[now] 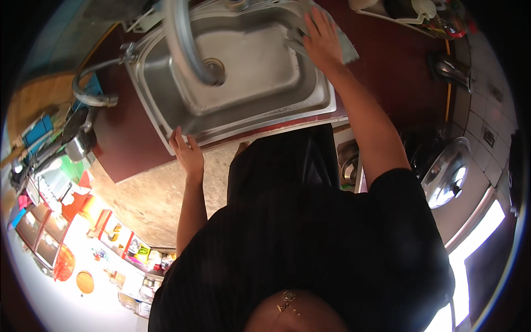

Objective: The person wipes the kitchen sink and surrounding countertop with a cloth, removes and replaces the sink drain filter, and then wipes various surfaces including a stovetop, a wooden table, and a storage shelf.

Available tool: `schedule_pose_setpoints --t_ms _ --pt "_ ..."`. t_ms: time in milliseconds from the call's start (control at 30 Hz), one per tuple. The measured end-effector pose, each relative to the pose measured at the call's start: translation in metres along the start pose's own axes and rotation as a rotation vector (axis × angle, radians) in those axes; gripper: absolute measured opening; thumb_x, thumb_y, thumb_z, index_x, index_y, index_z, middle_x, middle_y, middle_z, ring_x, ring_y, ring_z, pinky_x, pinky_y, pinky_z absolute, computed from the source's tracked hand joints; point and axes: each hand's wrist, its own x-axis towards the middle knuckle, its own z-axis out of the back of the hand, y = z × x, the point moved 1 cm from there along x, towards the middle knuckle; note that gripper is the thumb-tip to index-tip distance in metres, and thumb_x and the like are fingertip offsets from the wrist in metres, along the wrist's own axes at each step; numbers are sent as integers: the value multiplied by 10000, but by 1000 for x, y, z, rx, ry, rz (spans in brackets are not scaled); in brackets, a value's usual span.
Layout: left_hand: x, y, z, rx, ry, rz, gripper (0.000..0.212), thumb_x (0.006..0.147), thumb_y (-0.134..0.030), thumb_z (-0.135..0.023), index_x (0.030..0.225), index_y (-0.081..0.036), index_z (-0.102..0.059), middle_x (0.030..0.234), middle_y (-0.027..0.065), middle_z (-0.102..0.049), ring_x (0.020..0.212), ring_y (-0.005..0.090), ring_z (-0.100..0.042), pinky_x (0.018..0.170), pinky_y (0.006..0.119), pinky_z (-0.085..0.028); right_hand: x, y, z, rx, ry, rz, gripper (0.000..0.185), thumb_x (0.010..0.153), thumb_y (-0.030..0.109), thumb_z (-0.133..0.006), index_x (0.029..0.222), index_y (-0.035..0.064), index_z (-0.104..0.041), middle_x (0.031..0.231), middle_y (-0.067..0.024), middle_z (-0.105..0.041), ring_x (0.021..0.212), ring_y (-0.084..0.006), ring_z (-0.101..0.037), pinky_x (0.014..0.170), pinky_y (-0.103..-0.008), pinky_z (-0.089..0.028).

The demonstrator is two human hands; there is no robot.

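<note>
A stainless steel sink (253, 62) is set in a dark red countertop (128, 137). My right hand (323, 39) lies flat, fingers spread, on a grey-green cloth (348, 45) at the sink's right rim; part of the cloth hangs over the basin edge. My left hand (186, 151) rests with its fingertips at the sink's front left corner and holds nothing. A curved metal faucet (186, 45) arches over the basin, above the round drain (214, 65). The basin holds no dishes.
A second curved spout (95, 99) stands left of the sink. Pots (79, 145) and utensils crowd the far left. A white rack (398, 16) sits at the upper right, near a metal cup-like vessel (452, 70). A shiny domed lid (448, 174) stands at right.
</note>
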Motion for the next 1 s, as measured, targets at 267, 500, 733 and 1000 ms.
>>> schedule_pose_setpoints --t_ms 267,500,733,1000 --pt "-1 91 64 -93 -108 1 385 979 -133 -544 1350 -32 -523 1370 188 -470 1239 379 -503 983 447 -461 -199 103 20 -58 12 -462 535 1016 280 -434 1473 3 -406 1606 -169 -239 1495 -370 -187 1217 -498 -185" --pt "-43 201 108 -133 -90 22 385 968 -98 -547 1348 -40 -534 1356 194 -490 1243 370 -502 993 433 -455 -191 294 -14 7 88 -251 278 895 192 -597 1074 -20 -576 1257 -214 -511 1211 -396 -453 1068 -485 -373" --pt "-64 262 125 -166 -124 47 353 964 -28 -511 1313 -56 -557 1319 152 -510 1126 303 -585 823 387 -531 -122 468 -61 662 416 -343 262 819 179 -648 1009 1 -625 938 -181 -658 888 -353 -632 794 -444 -518" --pt "-87 289 131 -307 -157 412 293 982 -28 -507 1260 -54 -592 1198 130 -569 1031 232 -643 757 348 -539 35 479 -53 840 122 -264 305 878 145 -579 1105 -55 -538 916 -295 -644 822 -505 -619 737 -500 -511"
